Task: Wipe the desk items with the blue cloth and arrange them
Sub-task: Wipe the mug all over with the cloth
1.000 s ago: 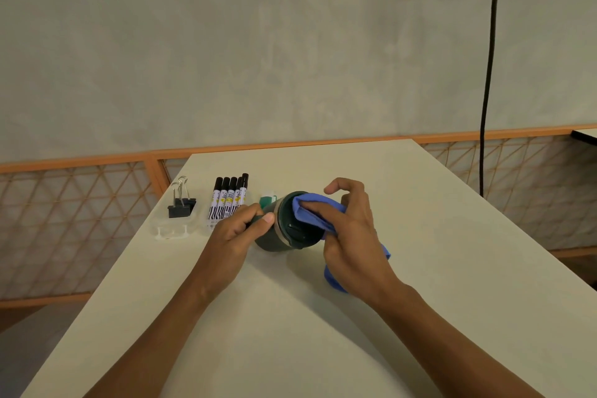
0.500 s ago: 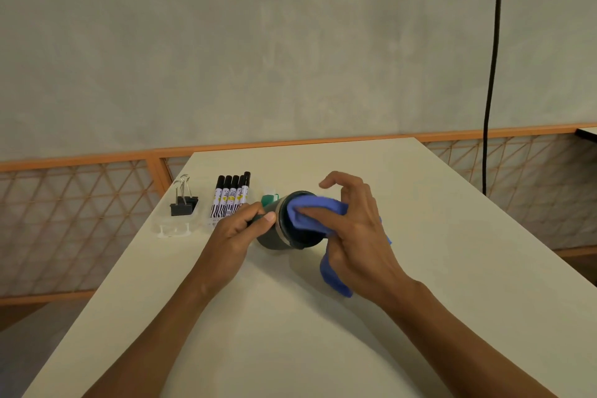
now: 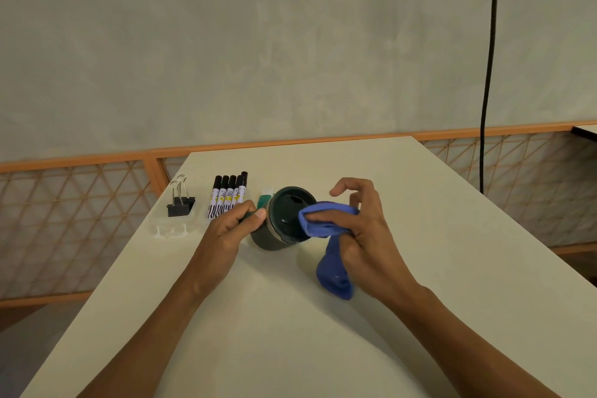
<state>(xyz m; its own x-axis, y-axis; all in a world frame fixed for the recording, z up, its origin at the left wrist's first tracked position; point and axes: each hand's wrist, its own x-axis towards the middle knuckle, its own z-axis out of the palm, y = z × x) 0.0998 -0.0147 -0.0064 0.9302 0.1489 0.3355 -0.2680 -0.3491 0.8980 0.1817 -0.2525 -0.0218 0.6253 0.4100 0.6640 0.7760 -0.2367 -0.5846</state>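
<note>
Since a second ago the blue cloth [image 3: 326,220] has slid rightward across the mug [image 3: 284,220] mouth, clamped in the right hand [image 3: 361,229]; left hand [image 3: 232,229] grips the tilted mug, which opens toward the cloth.

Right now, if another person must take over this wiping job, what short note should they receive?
Left hand: grip closed around the dark green tumbler, tilting it so the lid faces the camera.
Right hand: grip closed on the blue cloth, pressing it against the tumbler's lid; the cloth's tail hangs to the desk.
Lined up at the far left: binder clips on a clear tray, then five black markers. A small green item lies behind the tumbler.
Left: finish the lid, stand the tumbler in the row. I cannot tell which other items were wiped.
</note>
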